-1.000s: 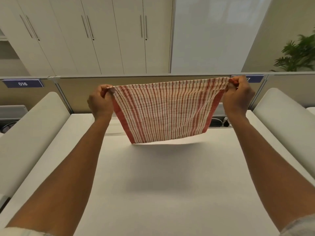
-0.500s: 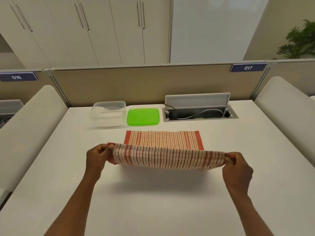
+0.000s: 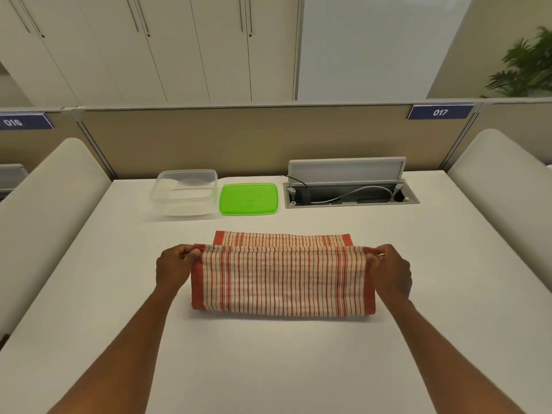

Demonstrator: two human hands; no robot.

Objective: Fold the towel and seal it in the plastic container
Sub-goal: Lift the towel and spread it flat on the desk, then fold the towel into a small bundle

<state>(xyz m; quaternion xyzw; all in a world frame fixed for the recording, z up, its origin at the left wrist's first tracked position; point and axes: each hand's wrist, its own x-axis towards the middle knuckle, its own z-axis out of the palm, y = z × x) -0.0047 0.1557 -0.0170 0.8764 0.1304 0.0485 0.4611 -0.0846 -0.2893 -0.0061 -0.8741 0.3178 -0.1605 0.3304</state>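
A red-and-cream striped towel (image 3: 282, 279) lies on the white desk (image 3: 268, 360), its near half doubled over toward me. My left hand (image 3: 174, 268) pinches the upper left corner of the folded layer. My right hand (image 3: 389, 273) pinches the upper right corner. A strip of the lower layer shows beyond the held edge. At the back of the desk stands a clear plastic container (image 3: 185, 191), open and empty. Its green lid (image 3: 248, 199) lies flat just to the right of it.
An open cable tray (image 3: 349, 192) with plugs and wires is set into the desk at the back right. A beige partition (image 3: 239, 138) closes off the far edge. White padded dividers (image 3: 44, 210) flank the desk on both sides.
The towel hung in the air between my raised hands. Both hands came down toward me and laid it on the desk, then carried the held edge forward over the lower layer.
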